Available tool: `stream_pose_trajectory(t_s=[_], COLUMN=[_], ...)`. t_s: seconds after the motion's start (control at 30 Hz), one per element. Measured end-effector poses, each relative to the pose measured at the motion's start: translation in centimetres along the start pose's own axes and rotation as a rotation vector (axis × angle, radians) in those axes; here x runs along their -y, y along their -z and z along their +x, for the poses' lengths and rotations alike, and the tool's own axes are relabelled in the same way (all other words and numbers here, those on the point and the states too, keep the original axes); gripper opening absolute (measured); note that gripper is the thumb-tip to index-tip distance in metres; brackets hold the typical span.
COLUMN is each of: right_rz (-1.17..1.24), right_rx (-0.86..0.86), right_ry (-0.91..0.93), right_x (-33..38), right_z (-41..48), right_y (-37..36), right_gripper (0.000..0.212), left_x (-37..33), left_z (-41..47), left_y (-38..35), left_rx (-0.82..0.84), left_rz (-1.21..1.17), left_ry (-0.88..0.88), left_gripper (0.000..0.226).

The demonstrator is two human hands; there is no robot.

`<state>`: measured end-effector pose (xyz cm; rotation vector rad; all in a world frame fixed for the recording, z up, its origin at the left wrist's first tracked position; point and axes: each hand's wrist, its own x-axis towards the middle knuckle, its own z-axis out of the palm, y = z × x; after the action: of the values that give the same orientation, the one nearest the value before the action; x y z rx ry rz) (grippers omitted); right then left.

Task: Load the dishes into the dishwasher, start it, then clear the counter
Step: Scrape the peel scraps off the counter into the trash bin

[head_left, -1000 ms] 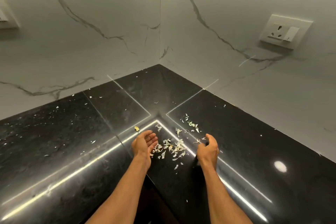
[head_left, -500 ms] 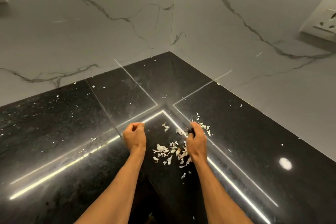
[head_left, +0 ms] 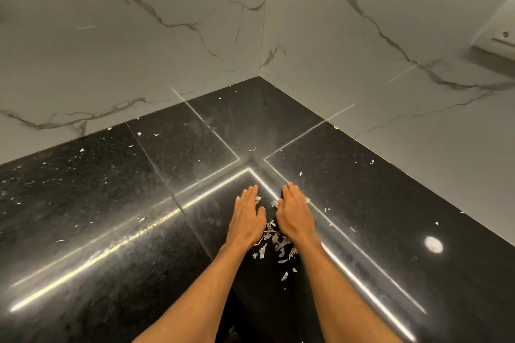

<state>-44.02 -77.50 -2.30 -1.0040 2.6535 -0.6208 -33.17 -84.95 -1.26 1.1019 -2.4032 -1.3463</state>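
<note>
While left hand [head_left: 245, 220] and right hand [head_left: 295, 217] lie flat at the counter's [head_left: 111, 203] front edge, fingers straight together, papery scraps [head_left: 274, 245] between them look featherlight, best cupped from outside.

The black, polished counter [head_left: 92, 203] is lying in an L shape, with its back corner [head_left: 259, 79] pointing away from the viewer, and it is reflecting bright light strips. A small heap of pale, papery peel scraps [head_left: 274, 245] is sitting well in front of that corner, near the counter's front edge. Tiny white flecks [head_left: 82, 150] are lying scattered far to the left of the corner, and a few more flecks [head_left: 372, 161] are lying to its right.
</note>
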Motion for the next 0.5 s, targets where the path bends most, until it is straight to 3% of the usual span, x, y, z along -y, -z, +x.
stream_pose_trajectory(t_s=[0.1, 0.23, 0.33, 0.5], right_rz=[-0.028, 0.04, 0.068, 0.033], right_rx=[-0.126, -0.327, -0.261, -0.046], right_ry=[0.049, 0.005, -0.131, -0.043], right_x=[0.4, -2.2, -4.0, -1.5], right_z=[-2.2, -2.2, -1.7, -3.1], right_y=[0.3, 2.5, 3.3, 1.2], right_gripper=[0.028, 0.023, 0.027, 0.054], left_x=[-1.0, -1.7, -1.0, 0.0], left_z=[-0.5, -0.2, 0.2, 0.1], left_y=[-1.0, -0.4, 0.8, 2.2], left_rx=[0.092, -0.022, -0.138, -0.243], left_rz=[-0.077, -0.184, -0.226, -0.3], left_ry=[-0.097, -0.126, -0.089, 0.0], left_gripper=[0.06, 0.056, 0.053, 0.05])
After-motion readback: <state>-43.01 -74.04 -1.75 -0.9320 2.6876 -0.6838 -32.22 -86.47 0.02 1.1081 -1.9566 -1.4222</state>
